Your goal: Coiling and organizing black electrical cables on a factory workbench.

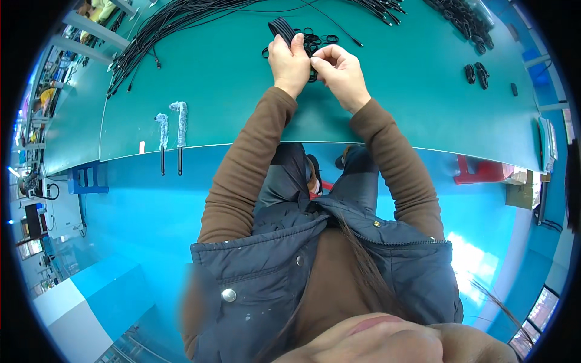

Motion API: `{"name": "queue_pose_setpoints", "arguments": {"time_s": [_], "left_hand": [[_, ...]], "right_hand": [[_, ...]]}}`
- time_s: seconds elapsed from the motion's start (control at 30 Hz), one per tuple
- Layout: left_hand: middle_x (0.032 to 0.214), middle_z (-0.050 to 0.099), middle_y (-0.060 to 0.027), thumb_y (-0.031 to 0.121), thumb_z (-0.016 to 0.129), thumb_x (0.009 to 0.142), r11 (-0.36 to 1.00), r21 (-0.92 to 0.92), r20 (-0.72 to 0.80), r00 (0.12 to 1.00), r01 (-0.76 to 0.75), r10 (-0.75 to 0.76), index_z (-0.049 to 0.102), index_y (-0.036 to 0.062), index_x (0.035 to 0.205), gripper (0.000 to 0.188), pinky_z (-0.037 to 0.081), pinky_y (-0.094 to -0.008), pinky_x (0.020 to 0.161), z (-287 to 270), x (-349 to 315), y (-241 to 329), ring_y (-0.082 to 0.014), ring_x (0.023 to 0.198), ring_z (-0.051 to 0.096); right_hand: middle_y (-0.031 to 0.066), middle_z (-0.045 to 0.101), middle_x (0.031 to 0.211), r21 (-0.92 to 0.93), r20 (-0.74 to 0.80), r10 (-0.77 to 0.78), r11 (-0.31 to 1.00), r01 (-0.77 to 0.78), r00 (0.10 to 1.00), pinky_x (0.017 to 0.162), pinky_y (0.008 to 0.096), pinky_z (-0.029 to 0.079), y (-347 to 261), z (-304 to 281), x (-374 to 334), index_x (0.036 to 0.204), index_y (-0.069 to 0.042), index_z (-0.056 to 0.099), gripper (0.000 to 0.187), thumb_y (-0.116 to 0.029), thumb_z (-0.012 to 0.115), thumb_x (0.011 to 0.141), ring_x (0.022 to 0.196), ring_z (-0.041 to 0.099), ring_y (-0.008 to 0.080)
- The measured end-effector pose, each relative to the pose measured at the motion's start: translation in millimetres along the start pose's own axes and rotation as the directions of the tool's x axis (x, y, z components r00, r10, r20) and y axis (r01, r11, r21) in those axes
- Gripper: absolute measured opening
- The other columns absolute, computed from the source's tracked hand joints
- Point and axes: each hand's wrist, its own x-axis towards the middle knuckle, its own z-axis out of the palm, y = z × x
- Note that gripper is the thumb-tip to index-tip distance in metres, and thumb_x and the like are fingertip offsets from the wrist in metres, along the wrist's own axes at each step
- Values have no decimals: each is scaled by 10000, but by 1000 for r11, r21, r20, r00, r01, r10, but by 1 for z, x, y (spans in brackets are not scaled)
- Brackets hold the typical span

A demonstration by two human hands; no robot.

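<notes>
My left hand (289, 66) is closed round a coiled black cable (280, 26), whose loops stick up past the fingers. Just to its right, my right hand (342, 75) has thumb and fingertips pinched together close to the coil. Whatever sits in that pinch is too small to make out. Small black rings (331, 39) lie in a loose heap on the green tabletop (212, 91), behind and between both hands, which partly hide them.
Long black cables (181, 27) spread along the far left edge. Coiled cables (461, 24) are heaped at the far right, with two small coils (482, 75) nearer. Two wrapped, dark-handled tools (181, 130) overhang the front edge at left. A red stool (481, 171) stands below right.
</notes>
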Motion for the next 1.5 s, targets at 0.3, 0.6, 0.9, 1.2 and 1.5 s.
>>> {"name": "queue_pose_setpoints", "arguments": {"time_s": [0.3,0.6,0.9,1.2,1.5], "left_hand": [[698,547,-80,177,557,917,957,-277,291,957,83,1,526,0,856,189,460,-319,551,-41,-26,24,-193,581,511],[567,478,-11,116,512,945,819,-322,751,655,475,-85,542,16,932,105,365,-227,407,-101,-54,43,-96,432,428],[578,473,-6,103,505,953,932,-195,915,399,305,61,527,-1,1051,144,348,-214,398,-113,-59,54,-75,434,410],[639,477,-17,91,462,968,645,-489,819,564,588,106,528,-26,1056,160,377,-202,444,-128,-75,54,-78,504,394],[754,556,-77,169,510,984,802,-317,865,502,506,25,510,-31,1070,218,488,-230,528,-118,-87,55,-144,609,579]], "right_hand": [[60,631,714,239,572,183,895,-376,800,469,208,404,-16,-30,-25,1110,-49,645,271,-35,629,840,524,495,75],[57,647,716,-638,533,30,671,378,846,421,177,382,-67,-47,-27,1356,-176,518,541,-21,636,851,469,480,56],[86,663,848,-506,770,-143,457,731,622,471,208,472,-60,-26,-27,1281,-151,545,491,-70,680,816,593,619,109],[113,645,849,202,329,332,890,-409,884,471,201,458,-30,-45,-40,1250,-54,505,427,-124,626,846,609,610,119],[51,560,735,-203,620,167,978,-49,767,455,150,360,-46,-21,-44,1151,-34,542,323,-113,541,839,497,448,67]]}}
